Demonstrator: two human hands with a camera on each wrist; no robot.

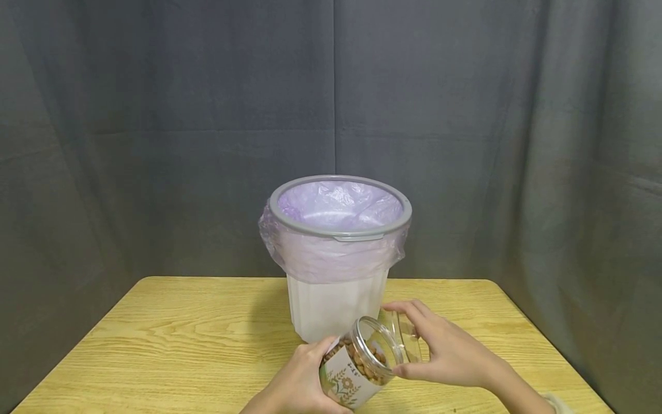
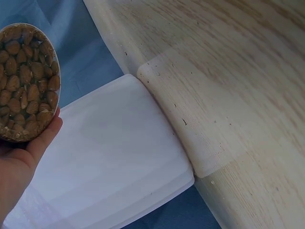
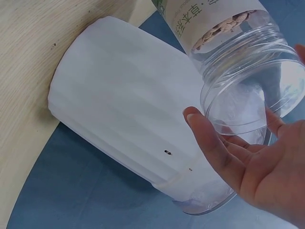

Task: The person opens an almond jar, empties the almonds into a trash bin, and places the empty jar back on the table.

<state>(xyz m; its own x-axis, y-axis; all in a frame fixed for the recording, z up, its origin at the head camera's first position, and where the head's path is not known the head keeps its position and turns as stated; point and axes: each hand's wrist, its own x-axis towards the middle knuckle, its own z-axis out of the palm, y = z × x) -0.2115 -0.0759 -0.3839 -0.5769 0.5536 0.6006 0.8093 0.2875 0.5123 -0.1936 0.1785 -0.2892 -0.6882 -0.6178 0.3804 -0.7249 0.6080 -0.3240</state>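
A clear plastic jar [image 1: 347,376] with a white floral label and almonds inside lies tilted, its mouth up to the right. My left hand [image 1: 297,379] grips it round the body. In the left wrist view, almonds [image 2: 28,86] show through the jar's round base above the left fingers. My right hand [image 1: 447,351] holds a transparent lid [image 1: 411,342] by its edge, thumb on one side and fingers on the other. The lid overlaps the jar's mouth in the right wrist view, where the right hand [image 3: 271,167] curves around its rim.
Just beyond the hands, a white bin [image 1: 336,305] stands on the wood-grain table [image 1: 170,345]. A purple bag [image 1: 336,259] lines it, folded over the outside under a grey ring [image 1: 276,215]. Dark curtains [image 1: 207,144] hang behind and at both sides.
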